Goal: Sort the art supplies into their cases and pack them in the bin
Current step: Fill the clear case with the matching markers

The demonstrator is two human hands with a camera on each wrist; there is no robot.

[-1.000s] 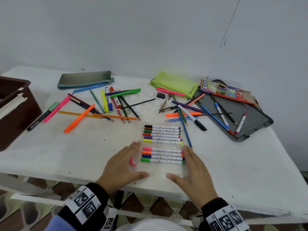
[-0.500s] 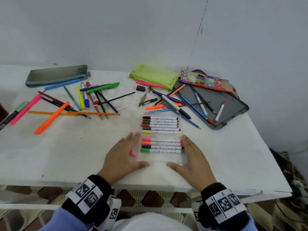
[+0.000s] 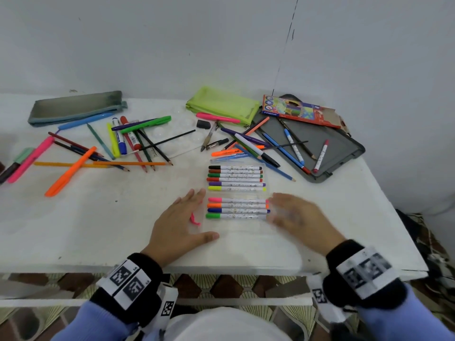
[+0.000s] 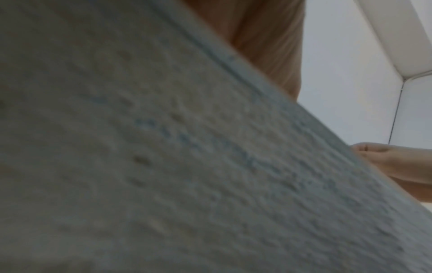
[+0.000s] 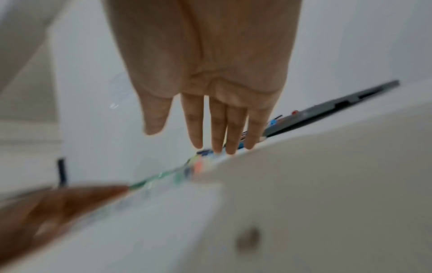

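A clear plastic marker case (image 3: 237, 193) lies near the table's front edge, with several coloured markers (image 3: 236, 178) inside in two rows. My left hand (image 3: 183, 217) lies flat on the table against the case's left side, fingers straight, thumb along its front; a small pink clasp (image 3: 194, 219) shows beside it. My right hand (image 3: 290, 215) is blurred at the case's right side. In the right wrist view the right hand (image 5: 210, 120) has straight fingers that hold nothing, their tips by the markers (image 5: 198, 164). The left wrist view is mostly blurred table top.
Loose pens and pencils (image 3: 110, 148) are scattered at the back left, with more (image 3: 248, 146) behind the case. A grey-green pouch (image 3: 76, 107), a lime mesh pouch (image 3: 221, 104), a coloured-pencil box (image 3: 298, 110) and a grey tray (image 3: 339, 148) stand along the back. The table's edge (image 3: 221, 269) is close.
My head turned right, so the brown bin at the left left the view. My right hand has shifted at the case's right side and is now blurred. The left hand has stayed put.
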